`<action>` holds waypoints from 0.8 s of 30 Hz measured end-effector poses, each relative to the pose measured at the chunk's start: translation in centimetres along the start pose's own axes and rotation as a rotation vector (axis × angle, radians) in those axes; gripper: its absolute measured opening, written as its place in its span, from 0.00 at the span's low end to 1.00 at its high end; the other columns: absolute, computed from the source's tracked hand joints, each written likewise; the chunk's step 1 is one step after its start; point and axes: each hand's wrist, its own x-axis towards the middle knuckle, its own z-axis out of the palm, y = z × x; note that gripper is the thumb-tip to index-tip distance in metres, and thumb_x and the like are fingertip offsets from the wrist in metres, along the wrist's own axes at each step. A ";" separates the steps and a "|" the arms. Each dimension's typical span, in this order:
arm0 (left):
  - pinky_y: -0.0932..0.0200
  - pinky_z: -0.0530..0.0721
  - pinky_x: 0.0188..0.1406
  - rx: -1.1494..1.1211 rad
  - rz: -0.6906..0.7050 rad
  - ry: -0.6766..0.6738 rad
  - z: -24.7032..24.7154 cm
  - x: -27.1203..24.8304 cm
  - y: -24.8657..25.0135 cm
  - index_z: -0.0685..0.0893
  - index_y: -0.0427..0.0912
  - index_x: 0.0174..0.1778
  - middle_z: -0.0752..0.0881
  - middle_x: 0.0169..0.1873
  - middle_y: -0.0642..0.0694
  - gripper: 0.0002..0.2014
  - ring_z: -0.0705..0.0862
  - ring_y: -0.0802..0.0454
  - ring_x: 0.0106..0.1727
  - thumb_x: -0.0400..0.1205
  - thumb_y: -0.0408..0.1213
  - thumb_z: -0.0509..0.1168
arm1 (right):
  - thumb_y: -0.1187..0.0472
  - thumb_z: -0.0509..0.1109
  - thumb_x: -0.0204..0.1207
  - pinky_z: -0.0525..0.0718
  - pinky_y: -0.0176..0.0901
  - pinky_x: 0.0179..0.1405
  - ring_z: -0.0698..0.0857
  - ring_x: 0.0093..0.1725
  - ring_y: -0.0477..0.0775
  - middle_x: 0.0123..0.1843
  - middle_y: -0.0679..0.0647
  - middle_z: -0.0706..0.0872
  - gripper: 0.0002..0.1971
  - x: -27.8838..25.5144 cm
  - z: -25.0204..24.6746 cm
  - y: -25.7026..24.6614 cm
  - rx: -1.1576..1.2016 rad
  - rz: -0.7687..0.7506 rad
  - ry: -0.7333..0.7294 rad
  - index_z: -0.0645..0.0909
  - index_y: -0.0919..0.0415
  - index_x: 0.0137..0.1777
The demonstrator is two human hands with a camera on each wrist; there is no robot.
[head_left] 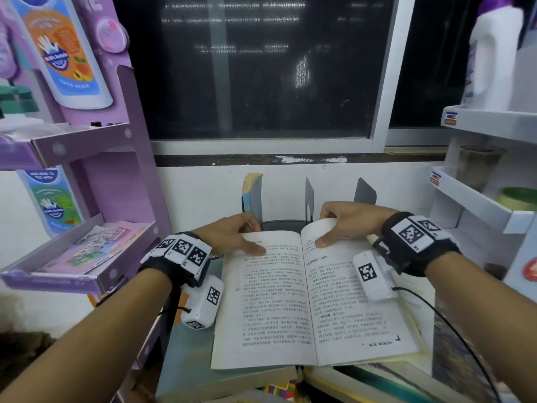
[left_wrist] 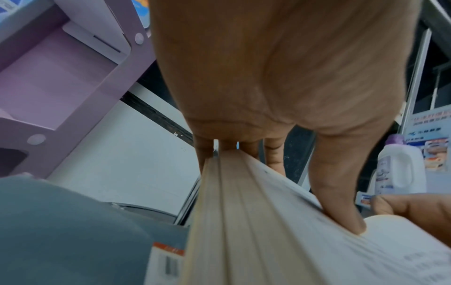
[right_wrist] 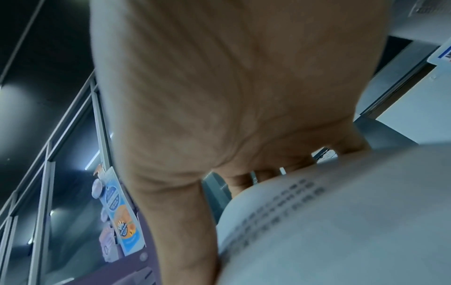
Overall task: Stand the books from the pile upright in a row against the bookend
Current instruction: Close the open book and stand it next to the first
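Observation:
A white paperback (head_left: 308,301) lies open, pages up, over the pile of books (head_left: 290,385) near me. My left hand (head_left: 235,235) grips its far left corner, thumb on the page and fingers curled over the top edge (left_wrist: 244,173). My right hand (head_left: 348,222) grips the far right corner the same way, thumb pressing the printed page (right_wrist: 341,221). Behind the open book stands the dark metal bookend rack, with one divider (head_left: 309,199) in the middle and another divider (head_left: 364,191) to the right. One blue and yellow book (head_left: 252,196) stands upright at the rack's left.
A purple cardboard display stand (head_left: 87,175) with leaflets fills the left side. White shelves (head_left: 479,199) with a detergent bottle (head_left: 491,62) stand on the right. A dark window and white wall lie behind the rack. Wrist cables hang near the book's right edge.

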 end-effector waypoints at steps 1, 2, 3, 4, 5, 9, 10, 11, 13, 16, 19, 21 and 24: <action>0.57 0.83 0.46 0.005 0.021 0.009 -0.2 -0.2 0.3 0.79 0.50 0.51 0.83 0.47 0.50 0.18 0.83 0.51 0.49 0.71 0.44 0.79 | 0.48 0.82 0.64 0.80 0.44 0.45 0.83 0.46 0.48 0.50 0.49 0.86 0.23 -0.1 -0.1 -0.1 0.009 -0.012 0.001 0.77 0.57 0.52; 0.60 0.82 0.45 0.004 0.040 0.022 -0.4 -0.4 0.7 0.79 0.50 0.52 0.82 0.47 0.50 0.18 0.83 0.52 0.48 0.71 0.43 0.79 | 0.48 0.83 0.64 0.80 0.44 0.44 0.83 0.45 0.48 0.49 0.49 0.86 0.23 -0.3 -0.3 -0.2 0.018 -0.024 0.002 0.77 0.57 0.51; 0.62 0.82 0.46 -0.001 0.058 0.035 -0.7 -0.6 1.2 0.80 0.50 0.53 0.81 0.48 0.50 0.18 0.82 0.53 0.49 0.71 0.42 0.79 | 0.49 0.83 0.64 0.80 0.44 0.43 0.83 0.44 0.48 0.48 0.49 0.86 0.22 -0.4 -0.5 -0.3 0.022 -0.037 0.004 0.77 0.57 0.50; 0.64 0.82 0.46 -0.006 0.074 0.043 -1.0 -0.8 1.6 0.82 0.51 0.54 0.81 0.48 0.50 0.18 0.83 0.53 0.49 0.71 0.40 0.79 | 0.49 0.83 0.64 0.80 0.44 0.42 0.83 0.44 0.48 0.48 0.48 0.86 0.22 -0.6 -0.7 -0.5 0.018 -0.048 0.006 0.76 0.56 0.49; 0.65 0.82 0.47 -0.010 0.090 0.039 -1.4 -1.1 2.2 0.83 0.51 0.55 0.82 0.48 0.50 0.18 0.83 0.53 0.50 0.71 0.39 0.79 | 0.49 0.83 0.64 0.81 0.45 0.43 0.84 0.45 0.49 0.48 0.48 0.86 0.22 -0.8 -1.0 -0.7 0.007 -0.057 0.008 0.76 0.55 0.49; 0.61 0.85 0.51 -0.034 0.162 0.022 -2.6 -2.0 4.1 0.89 0.49 0.52 0.89 0.49 0.48 0.14 0.86 0.54 0.51 0.71 0.35 0.79 | 0.47 0.82 0.64 0.86 0.50 0.49 0.87 0.49 0.52 0.51 0.48 0.87 0.21 -1.8 -2.1 -1.3 -0.058 -0.066 0.011 0.75 0.51 0.49; 0.59 0.86 0.52 -0.042 0.180 0.038 -2.9 -2.2 4.5 0.89 0.49 0.51 0.89 0.49 0.47 0.14 0.86 0.53 0.51 0.71 0.34 0.78 | 0.47 0.82 0.65 0.86 0.50 0.49 0.87 0.49 0.52 0.52 0.48 0.87 0.21 -2.0 -2.4 -1.5 -0.062 -0.074 0.019 0.74 0.51 0.48; 0.57 0.87 0.51 -0.058 0.195 0.056 -3.1 -2.3 5.0 0.89 0.48 0.50 0.90 0.48 0.47 0.14 0.87 0.52 0.50 0.71 0.32 0.78 | 0.48 0.82 0.65 0.87 0.50 0.47 0.88 0.48 0.53 0.52 0.49 0.88 0.21 -2.3 -2.8 -1.7 -0.061 -0.082 0.031 0.73 0.50 0.47; 0.56 0.88 0.46 -0.106 0.217 0.089 -3.7 -2.6 5.9 0.90 0.47 0.50 0.90 0.46 0.49 0.13 0.89 0.55 0.46 0.71 0.29 0.78 | 0.51 0.82 0.66 0.87 0.48 0.44 0.88 0.47 0.53 0.51 0.49 0.88 0.20 -2.8 -3.6 -2.1 -0.063 -0.104 0.071 0.72 0.50 0.46; 0.51 0.89 0.45 -0.134 0.234 0.135 -4.6 -3.0 6.9 0.90 0.45 0.50 0.91 0.44 0.53 0.14 0.90 0.55 0.45 0.70 0.27 0.78 | 0.52 0.82 0.66 0.89 0.49 0.45 0.89 0.46 0.53 0.50 0.49 0.89 0.20 -3.7 -4.9 -2.8 -0.088 -0.138 0.130 0.71 0.49 0.44; 0.46 0.90 0.50 -0.148 0.277 0.194 -5.2 -3.4 7.5 0.91 0.46 0.49 0.91 0.48 0.50 0.15 0.90 0.47 0.50 0.69 0.27 0.78 | 0.51 0.82 0.66 0.89 0.52 0.48 0.89 0.45 0.51 0.49 0.46 0.90 0.19 -4.3 -5.8 -3.4 -0.131 -0.153 0.174 0.72 0.50 0.45; 0.50 0.90 0.46 -0.172 0.292 0.234 -5.6 -3.8 7.9 0.91 0.45 0.49 0.91 0.44 0.51 0.15 0.90 0.48 0.46 0.69 0.26 0.78 | 0.51 0.82 0.65 0.88 0.52 0.49 0.88 0.45 0.50 0.49 0.45 0.90 0.20 -4.6 -6.2 -3.8 -0.143 -0.171 0.217 0.73 0.50 0.46; 0.52 0.90 0.44 -0.216 0.321 0.295 -6.0 -4.3 8.6 0.91 0.44 0.50 0.92 0.42 0.51 0.15 0.91 0.49 0.44 0.69 0.26 0.78 | 0.51 0.83 0.64 0.88 0.52 0.47 0.89 0.44 0.48 0.47 0.46 0.90 0.21 -4.9 -6.8 -4.6 -0.141 -0.211 0.321 0.72 0.49 0.47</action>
